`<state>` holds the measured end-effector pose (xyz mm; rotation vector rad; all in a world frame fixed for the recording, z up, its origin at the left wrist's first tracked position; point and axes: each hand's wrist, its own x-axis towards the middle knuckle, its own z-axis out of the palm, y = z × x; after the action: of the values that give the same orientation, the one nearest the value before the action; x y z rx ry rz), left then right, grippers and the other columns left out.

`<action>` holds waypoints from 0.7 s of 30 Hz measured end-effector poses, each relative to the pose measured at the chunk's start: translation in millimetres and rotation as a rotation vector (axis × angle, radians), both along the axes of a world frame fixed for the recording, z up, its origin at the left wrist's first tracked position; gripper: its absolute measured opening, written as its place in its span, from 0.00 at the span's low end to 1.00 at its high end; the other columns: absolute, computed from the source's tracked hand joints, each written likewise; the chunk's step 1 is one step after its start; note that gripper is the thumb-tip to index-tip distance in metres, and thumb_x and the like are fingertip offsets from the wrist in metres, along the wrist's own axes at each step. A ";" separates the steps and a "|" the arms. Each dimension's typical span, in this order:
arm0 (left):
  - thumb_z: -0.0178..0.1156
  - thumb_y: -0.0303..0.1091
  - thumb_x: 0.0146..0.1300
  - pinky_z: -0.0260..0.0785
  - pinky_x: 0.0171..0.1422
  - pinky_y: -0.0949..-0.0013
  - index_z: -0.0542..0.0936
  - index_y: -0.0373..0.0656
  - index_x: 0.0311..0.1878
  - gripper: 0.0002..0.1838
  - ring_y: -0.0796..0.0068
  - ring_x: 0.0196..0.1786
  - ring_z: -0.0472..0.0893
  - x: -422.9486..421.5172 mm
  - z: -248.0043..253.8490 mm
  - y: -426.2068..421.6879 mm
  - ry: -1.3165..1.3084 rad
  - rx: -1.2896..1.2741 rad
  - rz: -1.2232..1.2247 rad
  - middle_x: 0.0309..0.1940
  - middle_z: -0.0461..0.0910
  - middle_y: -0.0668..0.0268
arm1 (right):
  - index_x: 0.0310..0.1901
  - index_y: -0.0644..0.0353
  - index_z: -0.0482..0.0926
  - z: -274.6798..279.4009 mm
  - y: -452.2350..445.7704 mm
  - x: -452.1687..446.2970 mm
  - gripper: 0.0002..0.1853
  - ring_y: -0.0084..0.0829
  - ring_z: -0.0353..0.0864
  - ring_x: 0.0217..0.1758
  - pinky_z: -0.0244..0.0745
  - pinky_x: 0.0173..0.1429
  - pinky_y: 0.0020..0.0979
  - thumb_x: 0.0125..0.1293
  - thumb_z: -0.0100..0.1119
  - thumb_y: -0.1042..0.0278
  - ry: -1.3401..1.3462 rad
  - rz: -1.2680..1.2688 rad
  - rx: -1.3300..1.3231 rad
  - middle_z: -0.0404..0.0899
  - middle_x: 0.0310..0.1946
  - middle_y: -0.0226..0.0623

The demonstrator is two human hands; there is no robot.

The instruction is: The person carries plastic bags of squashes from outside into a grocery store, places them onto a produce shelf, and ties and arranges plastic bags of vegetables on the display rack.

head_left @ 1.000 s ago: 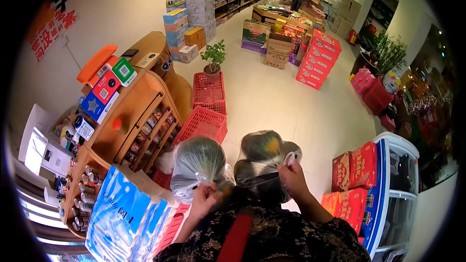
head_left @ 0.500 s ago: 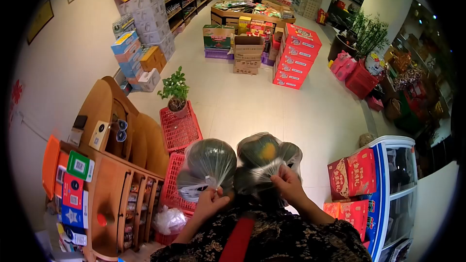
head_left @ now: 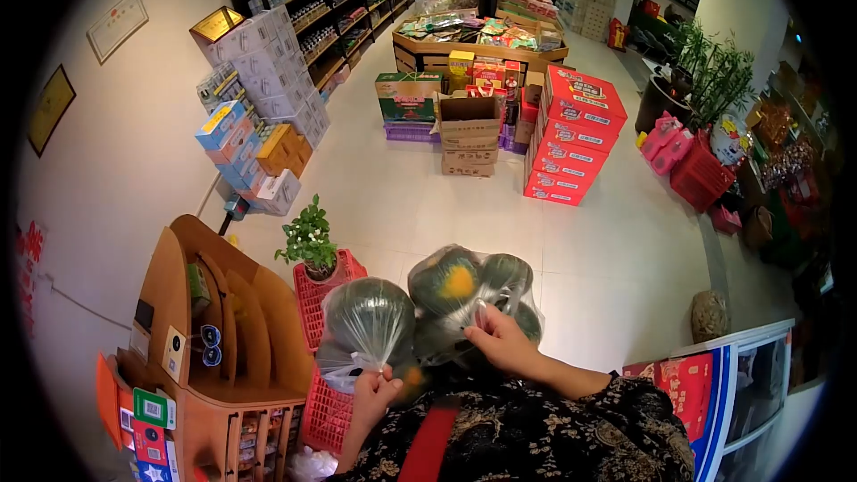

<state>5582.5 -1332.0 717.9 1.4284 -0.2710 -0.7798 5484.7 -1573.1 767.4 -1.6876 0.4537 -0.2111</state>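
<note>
Two clear plastic bags of dark green, round squash hang in front of me. Pinched at its gathered neck, the left bag [head_left: 368,311] is held by my left hand [head_left: 368,400]. My right hand [head_left: 505,340] grips the top of the right bag [head_left: 511,278], where several squash are pressed together. One squash [head_left: 445,286] in that bag has an orange-yellow patch. The bags are side by side, close to each other, and their undersides are partly hidden by my hands and clothing.
Red plastic crates [head_left: 328,412] are at left, a potted plant [head_left: 309,236] standing on one. A wooden cabinet [head_left: 234,400] is beside them. A glass-sided freezer [head_left: 755,384] stands at right. Stacked red boxes [head_left: 571,143] and an open carton [head_left: 471,120] lie ahead on the floor.
The view has shifted, so the cabinet and freezer sit lower in it. Both hands still hold their bags; the bags appear slightly further left, and the right bag's squash have turned.
</note>
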 end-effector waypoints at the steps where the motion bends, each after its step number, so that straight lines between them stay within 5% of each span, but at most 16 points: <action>1: 0.57 0.26 0.53 0.50 0.21 0.85 0.67 0.39 0.34 0.09 0.93 0.17 0.60 14.3 -1.2 -16.0 0.000 0.036 -0.011 0.14 0.62 0.81 | 0.33 0.65 0.67 -7.5 -20.4 17.9 0.10 0.20 0.65 0.26 0.63 0.29 0.25 0.59 0.52 0.66 -0.016 0.011 -0.010 0.67 0.21 0.30; 5: 0.56 0.26 0.53 0.50 0.22 0.85 0.67 0.39 0.34 0.08 0.93 0.17 0.60 61.6 7.4 -77.0 -0.007 -0.023 0.085 0.15 0.63 0.80 | 0.35 0.60 0.67 -32.1 -77.4 82.1 0.08 0.13 0.59 0.27 0.59 0.28 0.19 0.61 0.54 0.66 -0.054 0.077 0.050 0.63 0.24 0.21; 18: 0.56 0.28 0.53 0.49 0.21 0.82 0.67 0.38 0.34 0.09 0.92 0.18 0.60 374.5 -0.7 -256.6 -0.051 -0.031 -0.140 0.14 0.61 0.80 | 0.30 0.57 0.64 -15.8 -242.6 351.9 0.08 0.13 0.56 0.24 0.55 0.26 0.19 0.61 0.53 0.68 0.005 -0.060 -0.072 0.58 0.21 0.19; 19: 0.57 0.29 0.53 0.47 0.21 0.82 0.67 0.38 0.34 0.09 0.93 0.18 0.58 393.6 -3.7 -261.8 -0.054 -0.016 -0.168 0.14 0.60 0.81 | 0.35 0.62 0.67 -17.6 -250.5 367.7 0.09 0.20 0.63 0.25 0.63 0.29 0.26 0.58 0.53 0.67 0.043 -0.084 -0.063 0.66 0.20 0.30; 21: 0.57 0.28 0.54 0.47 0.21 0.82 0.67 0.38 0.34 0.09 0.93 0.18 0.57 432.2 -21.6 -284.4 -0.058 -0.024 -0.145 0.14 0.59 0.81 | 0.34 0.62 0.67 -22.6 -273.9 405.7 0.08 0.18 0.62 0.24 0.62 0.28 0.24 0.58 0.53 0.68 0.043 -0.117 -0.019 0.64 0.20 0.26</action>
<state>6014.7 -1616.4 696.3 1.4211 -0.4308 -0.8507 5890.4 -1847.0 744.8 -1.6883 0.5850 -0.2660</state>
